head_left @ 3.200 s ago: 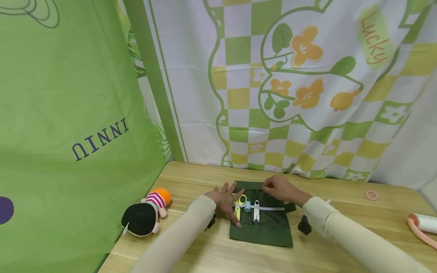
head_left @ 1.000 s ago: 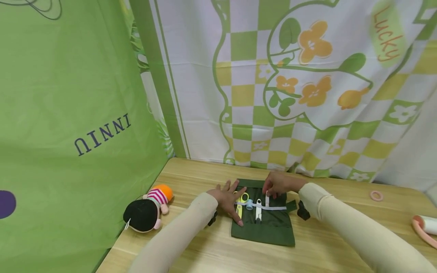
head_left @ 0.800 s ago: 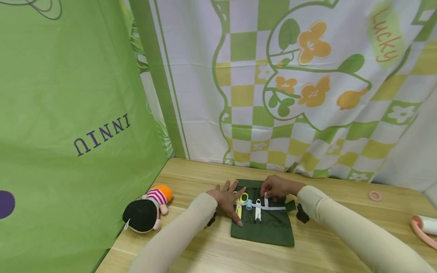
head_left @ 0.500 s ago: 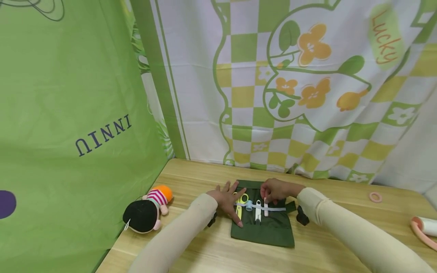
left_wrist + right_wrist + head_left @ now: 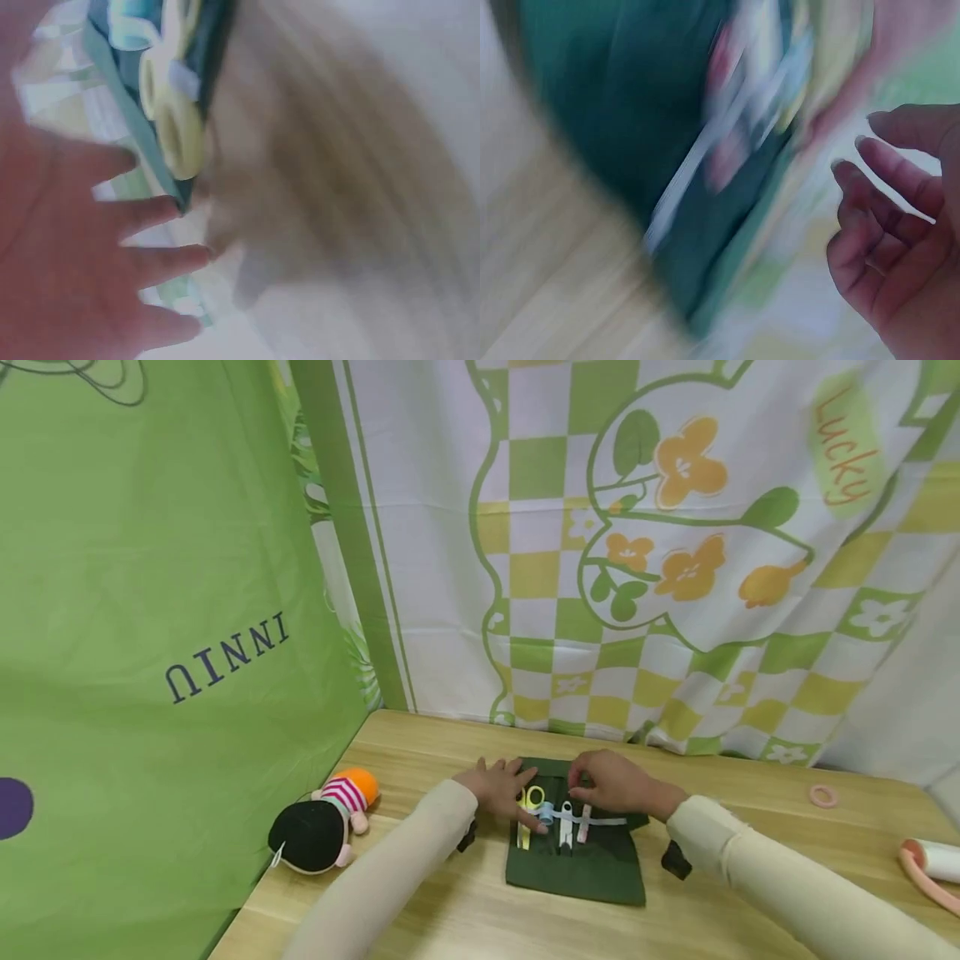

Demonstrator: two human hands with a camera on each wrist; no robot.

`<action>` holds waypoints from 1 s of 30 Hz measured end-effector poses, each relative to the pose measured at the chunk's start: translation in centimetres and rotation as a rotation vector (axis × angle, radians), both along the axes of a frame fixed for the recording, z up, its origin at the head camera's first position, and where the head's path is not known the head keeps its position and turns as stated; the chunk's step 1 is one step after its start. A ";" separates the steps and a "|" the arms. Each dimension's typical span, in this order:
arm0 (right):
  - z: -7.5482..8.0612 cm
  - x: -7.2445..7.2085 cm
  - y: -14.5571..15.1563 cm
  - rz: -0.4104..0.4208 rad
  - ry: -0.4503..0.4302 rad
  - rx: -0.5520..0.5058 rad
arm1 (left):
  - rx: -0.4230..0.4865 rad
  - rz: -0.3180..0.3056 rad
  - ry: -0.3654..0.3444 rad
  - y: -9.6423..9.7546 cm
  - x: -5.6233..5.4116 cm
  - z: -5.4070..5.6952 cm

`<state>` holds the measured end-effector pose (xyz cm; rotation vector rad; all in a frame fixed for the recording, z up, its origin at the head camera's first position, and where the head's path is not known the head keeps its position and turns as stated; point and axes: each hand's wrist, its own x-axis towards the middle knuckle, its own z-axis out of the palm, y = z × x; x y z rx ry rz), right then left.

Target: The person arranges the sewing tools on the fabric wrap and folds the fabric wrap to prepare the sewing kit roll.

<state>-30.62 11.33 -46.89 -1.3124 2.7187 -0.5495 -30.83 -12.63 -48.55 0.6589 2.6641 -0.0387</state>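
A dark green fabric pouch (image 5: 575, 875) lies unfolded on the table, a pale elastic strap (image 5: 611, 821) running across it. Under the strap sit yellow scissors (image 5: 535, 797), a light blue roll (image 5: 547, 815), a white tool with a ring end (image 5: 566, 828) and a narrow pink-and-white stick (image 5: 584, 827). My left hand (image 5: 498, 788) spreads over the pouch's left edge, thumb reaching across the scissors. Above the pouch's upper right part is my right hand (image 5: 621, 783). In the right wrist view, the right hand (image 5: 900, 225) has loosely bent fingers with nothing between them.
A soft doll (image 5: 318, 827) with black hair lies at the table's left. A pink ring (image 5: 822, 796) is at the right back, and a white roll with a pink tube (image 5: 922, 868) at the right edge. A patterned curtain (image 5: 525, 585) hangs behind the table.
My right hand brought the pink-and-white stick down, slid it under the strap, and let it go. My left hand lifted slightly, its thumb shifting up and right.
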 end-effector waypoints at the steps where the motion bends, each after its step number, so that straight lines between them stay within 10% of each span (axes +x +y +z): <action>1: 0.5 1.5 -0.7 0.037 0.038 0.015 | 0.012 -0.012 0.038 0.0 -0.5 0.0; 6: 0.8 9.2 -4.9 0.342 0.181 0.159 | 0.085 -0.102 0.133 -0.7 -2.8 -0.3; 10: -0.8 12.6 -6.0 0.453 0.194 0.288 | 0.118 -0.150 0.065 -0.8 -3.2 -1.6; 14: -2.4 14.2 -5.9 0.378 0.227 0.291 | 0.131 -0.166 0.053 -0.9 -2.7 -2.5; 22: -3.3 16.9 -3.5 0.089 0.312 0.246 | 0.048 -0.204 0.256 -2.4 -0.7 -2.0; 30: -4.1 16.7 5.3 -0.046 0.240 0.016 | -0.082 -0.425 0.426 -2.3 5.5 -1.6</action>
